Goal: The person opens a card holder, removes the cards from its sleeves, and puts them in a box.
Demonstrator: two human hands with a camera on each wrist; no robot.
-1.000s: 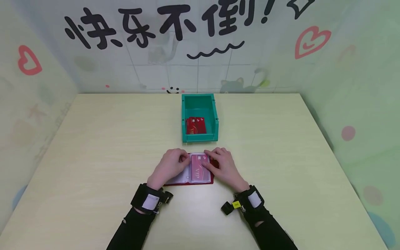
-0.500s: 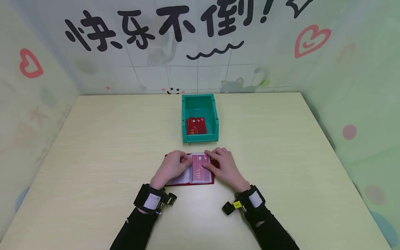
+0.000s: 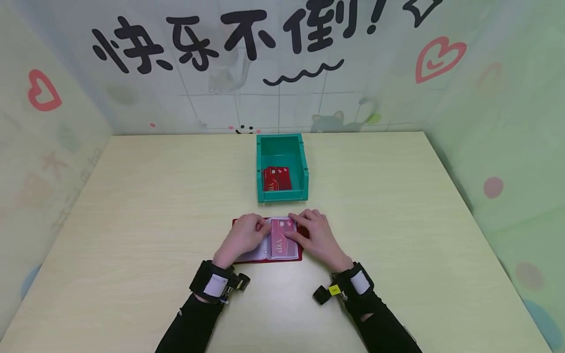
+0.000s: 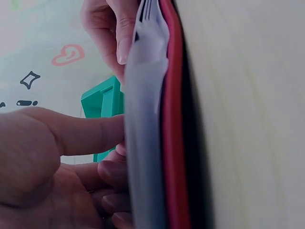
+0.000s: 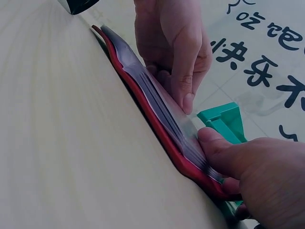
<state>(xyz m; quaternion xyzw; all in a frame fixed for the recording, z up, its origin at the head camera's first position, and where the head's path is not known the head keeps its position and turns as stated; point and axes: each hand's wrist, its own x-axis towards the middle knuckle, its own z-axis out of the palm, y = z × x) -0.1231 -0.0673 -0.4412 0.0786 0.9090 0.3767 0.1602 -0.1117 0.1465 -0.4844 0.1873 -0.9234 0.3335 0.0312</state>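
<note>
Hands are working at a red card holder point(image 3: 267, 257) lying open near the front edge of the table point(image 3: 132, 206), midway between its side edges. Left hand point(image 3: 243, 236) is resting on the holder's left half, thumb and curled fingers pinching the clear sleeve pages point(image 4: 143, 143), apparently to keep them from flipping. Right hand point(image 3: 314, 237) is lying over the right half, its fingertips point(image 3: 289, 235) pressing flat on a pink VIP card point(image 3: 280, 239) that is sitting in the top sleeve, probably to seat it in its pocket. Right wrist view is showing the holder point(image 5: 157, 124) edge-on, flat against the tabletop, with both hands bearing down on the pages. Green bin point(image 3: 282, 167) is standing just beyond the holder, toward the table's centre, containing red cards point(image 3: 277, 178) within easy reach of either hand. Black wrist straps point(image 3: 215, 284) are carrying the cameras.
</note>
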